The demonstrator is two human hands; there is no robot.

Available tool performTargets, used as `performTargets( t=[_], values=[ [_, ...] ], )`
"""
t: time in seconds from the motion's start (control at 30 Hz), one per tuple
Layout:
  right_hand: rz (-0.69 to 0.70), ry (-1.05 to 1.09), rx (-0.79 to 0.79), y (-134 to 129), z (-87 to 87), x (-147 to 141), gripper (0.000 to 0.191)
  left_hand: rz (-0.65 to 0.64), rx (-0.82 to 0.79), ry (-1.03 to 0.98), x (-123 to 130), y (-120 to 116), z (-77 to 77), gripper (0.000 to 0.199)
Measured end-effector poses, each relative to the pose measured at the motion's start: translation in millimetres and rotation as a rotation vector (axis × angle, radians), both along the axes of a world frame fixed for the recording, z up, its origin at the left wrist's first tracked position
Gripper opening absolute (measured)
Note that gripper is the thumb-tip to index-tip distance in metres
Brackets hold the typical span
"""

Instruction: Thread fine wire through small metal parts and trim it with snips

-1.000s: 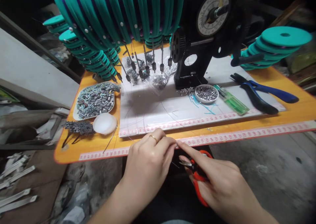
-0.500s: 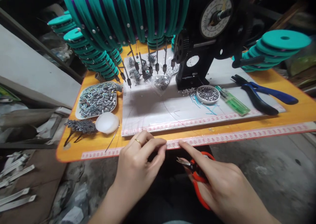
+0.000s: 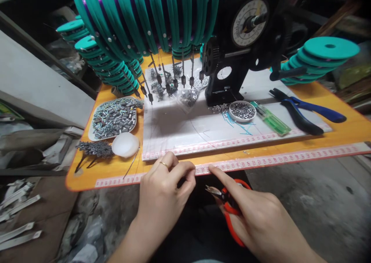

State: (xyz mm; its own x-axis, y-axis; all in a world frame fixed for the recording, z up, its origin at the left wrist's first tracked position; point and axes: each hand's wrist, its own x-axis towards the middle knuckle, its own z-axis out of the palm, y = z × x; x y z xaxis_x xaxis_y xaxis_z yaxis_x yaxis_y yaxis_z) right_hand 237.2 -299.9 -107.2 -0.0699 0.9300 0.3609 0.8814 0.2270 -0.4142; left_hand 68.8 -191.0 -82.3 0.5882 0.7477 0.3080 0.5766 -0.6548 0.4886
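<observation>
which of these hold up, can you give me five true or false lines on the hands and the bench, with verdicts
1. The right hand holds red-handled cutters. True.
2. The gold ring is on the right hand. False: it is on a finger of the left hand.
3. The green lighter lies between the small round dish and the blue-and-black pliers. True.
4. The large spools at the top are red. False: they are green.
5. The small round dish is empty. False: it is full of small metal bits.
</observation>
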Motion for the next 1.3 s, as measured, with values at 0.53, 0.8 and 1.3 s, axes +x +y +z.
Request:
performTargets(
  t=[0.53,0.8,1.3],
  values=[
    [0.041,0.499,-0.256,-2,0.1,-22,0.027,-0.02,-0.127,-0.446,-2,-25,2.7,0.017],
    [0.064,0.588,-0.32,1,6.0,-23,0.023,-0.029,-0.069,-0.446,-6,-29,2.5,0.019],
    [0.062,0.695,-0.454,0,3.7,-26,0.017,0.009,0.0,-0.409,-4,-28,0.1,0.019]
  ],
)
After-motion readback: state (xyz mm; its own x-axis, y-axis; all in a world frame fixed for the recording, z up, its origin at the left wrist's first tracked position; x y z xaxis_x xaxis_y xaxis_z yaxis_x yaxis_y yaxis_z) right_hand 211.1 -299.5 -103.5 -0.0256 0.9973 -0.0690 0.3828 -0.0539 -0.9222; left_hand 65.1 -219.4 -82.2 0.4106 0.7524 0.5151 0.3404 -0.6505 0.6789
